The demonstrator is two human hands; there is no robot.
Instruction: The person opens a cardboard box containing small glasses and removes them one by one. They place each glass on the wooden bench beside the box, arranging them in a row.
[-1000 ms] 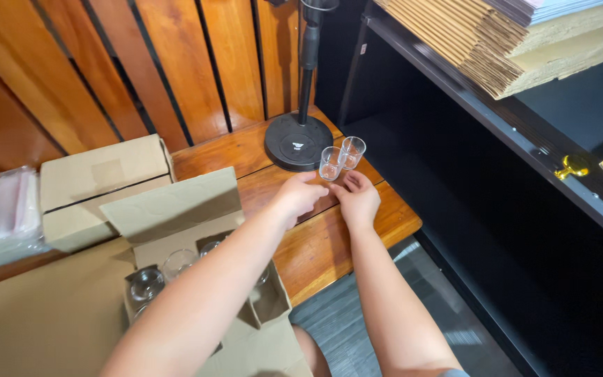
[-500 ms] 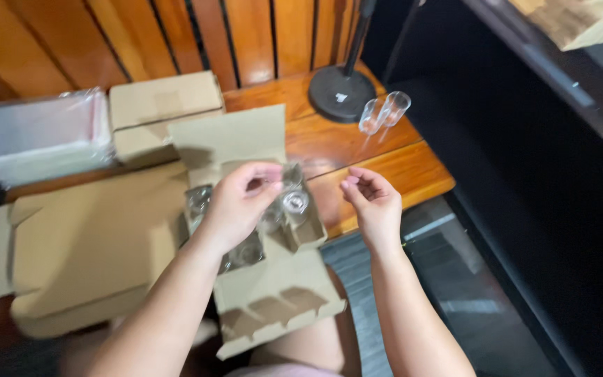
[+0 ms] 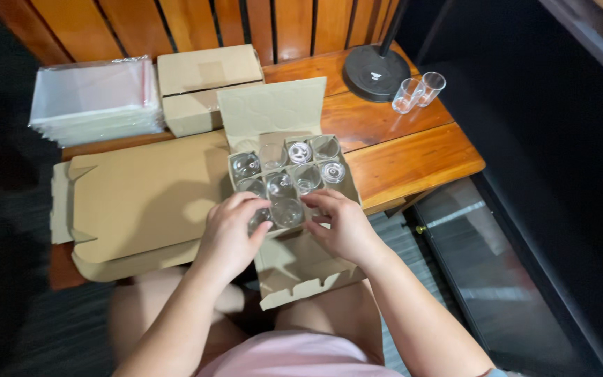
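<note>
An open cardboard box [image 3: 349,187] with a divider grid holds several clear glasses [image 3: 306,177]. It rests at the near edge of a wooden table [image 3: 413,157]. My left hand [image 3: 230,234] and my right hand [image 3: 343,225] meet at the box's near row, fingers around one clear glass [image 3: 287,211] still seated in its cell. Two more clear glasses [image 3: 417,91] stand side by side on the table at the far right, apart from both hands.
A flattened cardboard sheet [image 3: 141,199] lies left of the box. Behind it sit a closed cardboard box [image 3: 207,84] and a stack of clear plastic bags [image 3: 92,101]. A black round lamp base [image 3: 376,72] stands at the back. Dark shelving [image 3: 567,139] runs along the right.
Both hands have come back from the two glasses at the far right to the divided box, and now close around a glass in its near row. The view has tilted down.
</note>
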